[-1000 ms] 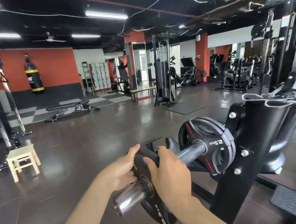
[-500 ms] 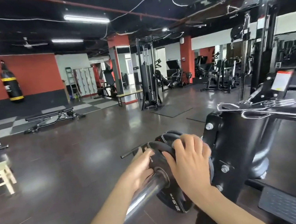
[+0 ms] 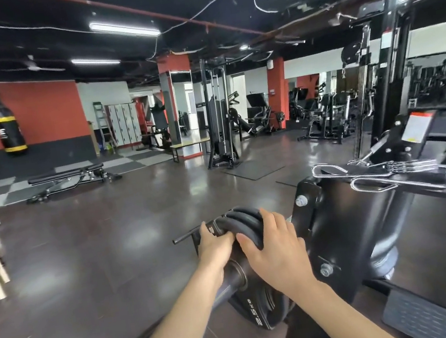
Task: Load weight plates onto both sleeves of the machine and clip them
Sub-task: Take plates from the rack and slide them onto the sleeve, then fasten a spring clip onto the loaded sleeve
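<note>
Black plates (image 3: 262, 312) gripped by both hands (fingers curled).

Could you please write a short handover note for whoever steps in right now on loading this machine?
Left hand: fingers curled over the rim of the outer 2.5 kg plate, pressing it inward.
Right hand: spread over the plates' top edge, fingers curled round the rim.
Plates sit stacked on the sleeve, close against the black machine frame.
Spring clips lie on top of the frame, unused.
Done: plates on this sleeve.
Left: clip this sleeve. The other sleeve is out of view, so check and load it.
</note>
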A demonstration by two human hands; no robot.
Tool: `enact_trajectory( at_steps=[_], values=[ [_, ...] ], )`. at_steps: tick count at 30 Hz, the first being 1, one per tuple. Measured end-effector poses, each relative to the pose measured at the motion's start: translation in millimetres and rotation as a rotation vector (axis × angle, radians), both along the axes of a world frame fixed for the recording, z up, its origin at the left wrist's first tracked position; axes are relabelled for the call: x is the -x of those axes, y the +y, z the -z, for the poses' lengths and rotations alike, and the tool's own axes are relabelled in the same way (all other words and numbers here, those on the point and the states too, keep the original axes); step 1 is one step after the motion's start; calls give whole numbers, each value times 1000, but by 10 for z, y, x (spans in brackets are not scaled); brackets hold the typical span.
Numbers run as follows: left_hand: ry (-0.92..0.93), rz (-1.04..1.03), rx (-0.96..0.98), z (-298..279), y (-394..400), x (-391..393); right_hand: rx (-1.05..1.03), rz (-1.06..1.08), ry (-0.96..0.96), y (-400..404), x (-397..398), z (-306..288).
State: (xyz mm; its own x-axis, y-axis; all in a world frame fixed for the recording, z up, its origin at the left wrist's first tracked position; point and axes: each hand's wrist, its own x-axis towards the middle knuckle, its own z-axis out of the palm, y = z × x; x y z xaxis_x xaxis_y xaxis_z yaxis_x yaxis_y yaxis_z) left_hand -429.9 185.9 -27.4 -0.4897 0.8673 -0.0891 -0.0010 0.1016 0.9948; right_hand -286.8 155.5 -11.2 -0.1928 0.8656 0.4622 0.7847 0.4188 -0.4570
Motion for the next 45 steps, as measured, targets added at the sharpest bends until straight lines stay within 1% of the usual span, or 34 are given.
enact_trajectory(
  at_steps=[4,6,12,15,17,18,19,21,22,23,25,26,28,30,32,34,38,42,45],
  values=[
    [27,8,-21,-37,33,-23,-29,-4,-48,-11,12,-21],
    [25,-2,-30,-30,63,-15,-11,-28,-67,-2,-8,-33],
    [-16,42,-63,14,68,-22,-13,-27,-106,-36,-26,-62],
    [-13,65,-11,-28,39,24,31,-61,-68,-32,-46,-92],
    [16,75,91,-139,-86,43,30,-89,-37,-75,-114,-164],
    [53,53,131,-241,-186,31,7,-103,-13,-101,-175,-236],
    [134,-5,158,-364,-272,18,-27,-117,23,-128,-258,-337],
    [407,-178,166,-686,-463,-92,-126,-131,89,-185,-474,-591],
    [536,-224,111,-861,-563,-228,-177,-130,108,-225,-615,-731],
    [625,-201,3,-998,-598,-389,-221,-119,130,-267,-779,-873],
    [705,14,-241,-1241,-626,-786,-286,-63,183,-367,-1155,-1165],
    [766,127,-328,-1327,-607,-998,-306,-22,197,-413,-1360,-1309],
    [937,286,-451,-1471,-495,-1405,-312,88,163,-465,-1769,-1531],
    [1061,395,-543,-1614,-342,-1787,-299,222,81,-457,-2157,-1643],
    [1191,489,-545,-1740,-183,-2108,-274,326,3,-453,-2456,-1659],
    [1303,590,-460,-1835,-35,-2332,-246,375,-56,-466,-2647,-1655],
    [1306,769,-253,-1885,132,-2487,-206,415,-69,-412,-2875,-1645],
    [1342,730,-236,-1829,201,-2484,-119,444,-29,-346,-2979,-1552],
    [1337,728,-239,-1809,184,-2470,-101,424,-66,-323,-2991,-1551]
  ],
)
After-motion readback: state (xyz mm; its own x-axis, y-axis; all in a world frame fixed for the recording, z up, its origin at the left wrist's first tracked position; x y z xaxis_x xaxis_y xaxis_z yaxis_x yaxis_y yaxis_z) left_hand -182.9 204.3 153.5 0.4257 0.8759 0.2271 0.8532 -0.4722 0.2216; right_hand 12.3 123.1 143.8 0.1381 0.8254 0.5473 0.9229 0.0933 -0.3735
